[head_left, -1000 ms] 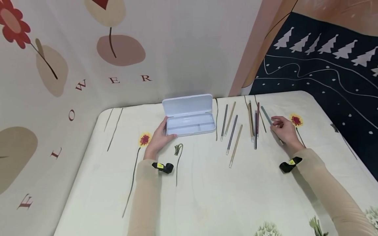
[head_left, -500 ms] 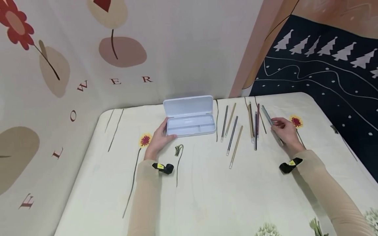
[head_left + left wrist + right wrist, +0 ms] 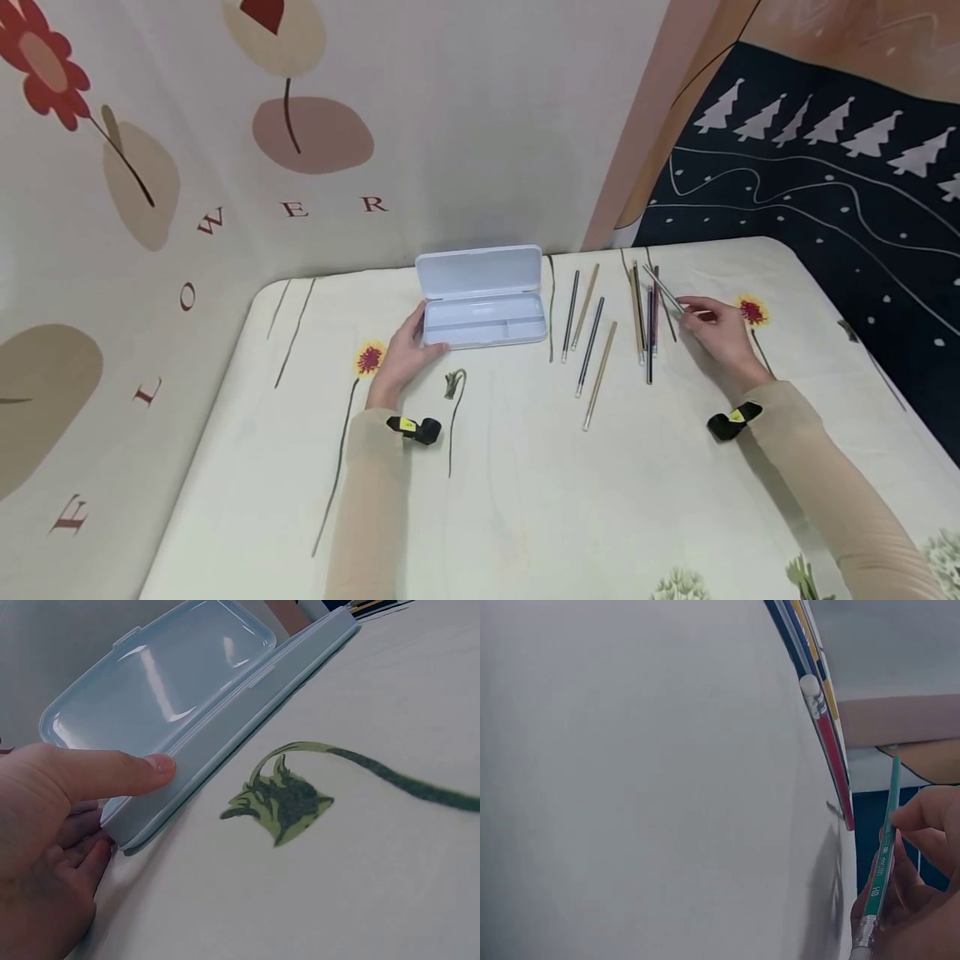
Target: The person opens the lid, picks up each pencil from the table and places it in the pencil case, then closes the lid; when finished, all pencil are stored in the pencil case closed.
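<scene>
An open pale blue pencil case [image 3: 483, 310] stands at the back of the table, its lid [image 3: 157, 675] raised. My left hand [image 3: 402, 350] holds its left end, thumb [image 3: 112, 772] along the front wall. Several pencils [image 3: 592, 342] lie in a loose row to the right of the case. My right hand [image 3: 716, 333] pinches a green pencil [image 3: 663, 289] and has it lifted off the cloth, tip pointing back left. In the right wrist view the green pencil [image 3: 881, 862] has an eraser end by my palm, beside a red pencil [image 3: 832, 761].
The table wears a cream cloth [image 3: 525, 500] printed with flowers and stems. A floral wall hanging [image 3: 225, 150] rises behind, and a dark tree-patterned fabric [image 3: 825, 167] stands at the right. The table's right edge [image 3: 862, 350] runs close to my right arm.
My right hand has raised the green pencil off the cloth and swung its tip left over the other pencils. The left hand has stayed on the case.
</scene>
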`<state>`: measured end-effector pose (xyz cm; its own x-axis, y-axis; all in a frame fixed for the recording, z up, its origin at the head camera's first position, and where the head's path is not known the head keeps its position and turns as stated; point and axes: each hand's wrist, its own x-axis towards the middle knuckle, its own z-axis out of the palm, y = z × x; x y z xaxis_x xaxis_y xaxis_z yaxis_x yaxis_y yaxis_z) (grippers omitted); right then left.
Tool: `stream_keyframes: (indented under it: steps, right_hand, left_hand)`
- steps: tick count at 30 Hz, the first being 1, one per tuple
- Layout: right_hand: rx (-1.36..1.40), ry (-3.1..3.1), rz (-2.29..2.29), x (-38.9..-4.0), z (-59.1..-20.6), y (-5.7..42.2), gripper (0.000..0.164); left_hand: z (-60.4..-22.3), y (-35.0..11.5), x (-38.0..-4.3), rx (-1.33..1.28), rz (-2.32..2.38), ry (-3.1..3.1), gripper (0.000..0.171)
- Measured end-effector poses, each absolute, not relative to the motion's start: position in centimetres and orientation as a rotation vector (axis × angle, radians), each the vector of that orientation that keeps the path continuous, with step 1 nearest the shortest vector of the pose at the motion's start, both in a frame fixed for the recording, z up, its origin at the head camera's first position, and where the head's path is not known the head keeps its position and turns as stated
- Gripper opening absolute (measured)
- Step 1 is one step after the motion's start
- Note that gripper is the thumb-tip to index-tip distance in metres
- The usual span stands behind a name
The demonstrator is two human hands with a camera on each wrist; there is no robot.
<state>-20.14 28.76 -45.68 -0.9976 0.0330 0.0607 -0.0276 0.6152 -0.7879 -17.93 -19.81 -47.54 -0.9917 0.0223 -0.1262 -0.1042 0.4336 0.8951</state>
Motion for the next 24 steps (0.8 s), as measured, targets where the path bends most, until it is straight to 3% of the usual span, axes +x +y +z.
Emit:
stream_keyframes:
  steps: [5,24]
  right_hand:
    - [0.131,-2.758,1.345,-20.2,-45.4,27.9,0.031]
    - [0.246,-2.774,1.398,-21.9,-45.0,22.7,0.023]
  left_hand:
    - [-47.6,-19.9,-17.9,-0.069,1.607,2.560,0.091]
    - [-47.5,-19.9,-17.9,-0.076,1.603,2.560,0.089]
